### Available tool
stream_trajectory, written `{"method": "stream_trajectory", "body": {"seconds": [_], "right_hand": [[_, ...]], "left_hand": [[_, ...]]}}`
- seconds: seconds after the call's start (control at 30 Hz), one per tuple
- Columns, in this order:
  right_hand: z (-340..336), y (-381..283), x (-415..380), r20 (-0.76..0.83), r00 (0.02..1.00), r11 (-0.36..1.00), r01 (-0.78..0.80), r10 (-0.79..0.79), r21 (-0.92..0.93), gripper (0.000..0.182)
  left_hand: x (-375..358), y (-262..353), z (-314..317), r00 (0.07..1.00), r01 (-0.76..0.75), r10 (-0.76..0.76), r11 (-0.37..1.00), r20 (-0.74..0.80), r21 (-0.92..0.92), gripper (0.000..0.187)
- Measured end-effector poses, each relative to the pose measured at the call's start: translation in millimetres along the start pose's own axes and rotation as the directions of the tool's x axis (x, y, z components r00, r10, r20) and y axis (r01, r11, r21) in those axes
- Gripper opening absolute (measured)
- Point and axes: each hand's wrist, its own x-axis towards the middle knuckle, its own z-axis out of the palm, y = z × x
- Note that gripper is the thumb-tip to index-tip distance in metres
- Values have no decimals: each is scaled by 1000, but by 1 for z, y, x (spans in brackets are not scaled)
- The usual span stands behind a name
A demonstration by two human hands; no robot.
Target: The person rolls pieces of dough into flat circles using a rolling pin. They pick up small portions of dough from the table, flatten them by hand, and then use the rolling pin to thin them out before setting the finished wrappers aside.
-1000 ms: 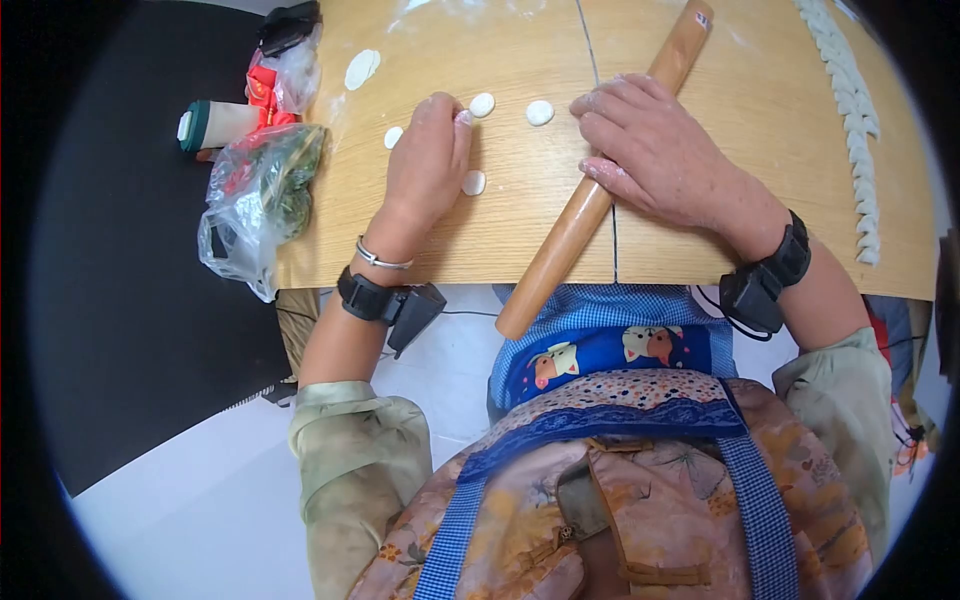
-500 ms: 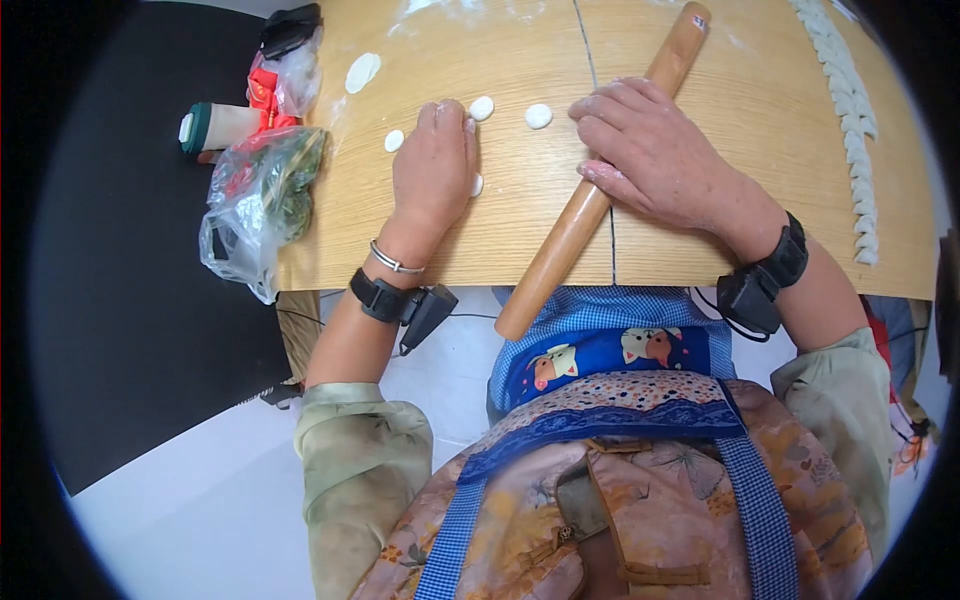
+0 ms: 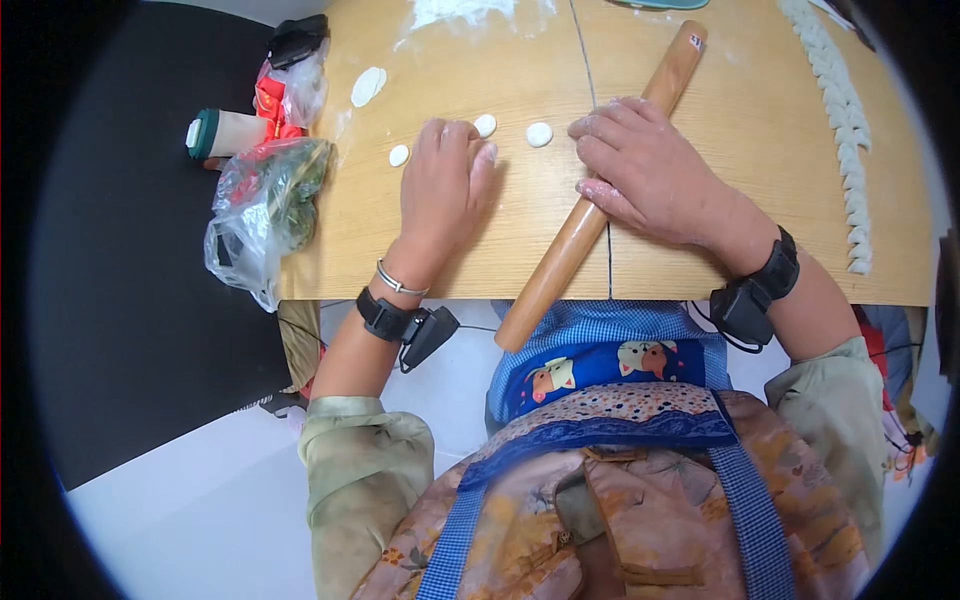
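Note:
My right hand [image 3: 650, 170] is wrapped over a wooden rolling pin [image 3: 560, 265], which lies slantwise across the table with its near end past the edge. Flour whitens those fingers. My left hand [image 3: 440, 185] is low over the table, fingers curled down and thumb out to the right; whatever is under them is hidden. Just beyond its knuckles lies a small dough disc [image 3: 485, 125]. Another dough disc [image 3: 399, 155] sits to its left, and a third disc [image 3: 539, 134] rests between my two hands. Farther back left are flat dough wrappers [image 3: 369, 86], overlapping.
A long row of shaped dough pieces [image 3: 845, 130] runs along the right side of the wooden table [image 3: 720, 270]. Loose flour [image 3: 460, 10] lies at the back. Plastic bags with greens [image 3: 265, 210] and a green-lidded container [image 3: 230, 133] stand at the left edge.
The small dough piece beside my left palm no longer shows. My left thumb has come out to the right. My right hand stays on the rolling pin, and the view has shifted slightly.

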Motion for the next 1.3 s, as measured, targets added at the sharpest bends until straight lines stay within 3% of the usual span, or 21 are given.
{"method": "stream_trajectory", "body": {"seconds": [0.03, 0.1, 0.23, 0.3, 0.47, 0.53, 0.6, 0.67, 0.7, 0.77, 0.83, 0.9, 0.97, 1.03, 1.07, 1.3], "right_hand": [[0, 0, 0, -3, 1000, 1000, -5, 5, 7, 27], [0, 0, 0, 1, 1000, 1000, -9, 9, 6, 27], [-1, -1, 0, 13, 1000, 1000, -17, 17, 9, 29], [-1, -1, 0, 20, 1000, 1000, -24, 24, 13, 29], [-1, -2, 1, -3, 1000, 1000, -23, 23, -6, 31], [-4, -2, 1, 42, 999, 1000, -26, 26, 7, 32], [-5, -4, 1, 77, 995, 998, -57, 57, 0, 32], [-5, -3, 1, 115, 990, 996, -88, 87, 3, 32], [-3, -4, 0, 82, 994, 997, -71, 70, 11, 32], [-1, -2, 1, 57, 996, 997, -71, 70, 7, 33], [2, -1, -1, 46, 998, 997, -43, 40, 62, 32], [6, -1, -4, 0, 1000, 999, -30, 30, 27, 32], [6, 0, -1, 42, 999, 998, -32, 30, 49, 33], [4, -1, 1, 64, 998, 999, -18, 16, 30, 33], [4, -2, 1, 59, 998, 999, -28, 26, 37, 33], [2, -3, 1, 35, 999, 999, -22, 20, 36, 33]], "left_hand": [[-1, 2, -1, 1000, -4, 4, 1000, -3, 1, 19], [0, 6, -1, 931, -315, 340, 932, -135, 178, 22], [5, -13, 3, 933, -356, 359, 929, -11, 99, 21], [16, -37, 3, 971, -239, 238, 971, 16, 15, 19], [43, -90, 3, 980, -181, 185, 982, -74, 47, 18], [48, -85, 6, 980, -143, 163, 976, -114, 166, 14], [48, -52, 4, 963, -229, 237, 971, -128, 72, 15], [46, -8, 1, 949, -314, 305, 939, -82, -139, 20], [47, 4, 1, 940, -339, 327, 926, -97, -165, 20], [44, 19, 5, 906, -410, 419, 904, 60, -126, 28], [39, 21, 12, 892, -428, 444, 889, 81, -159, 31], [37, 16, 15, 902, -428, 431, 901, 35, -73, 31], [30, 11, 15, 915, -389, 394, 918, 83, -71, 39], [21, 14, 10, 893, -411, 411, 911, 183, -43, 52], [15, 12, 7, 876, -337, 346, 938, 335, -86, 68], [-23, 11, -7, 886, -269, 257, 963, 386, -23, 80]]}}
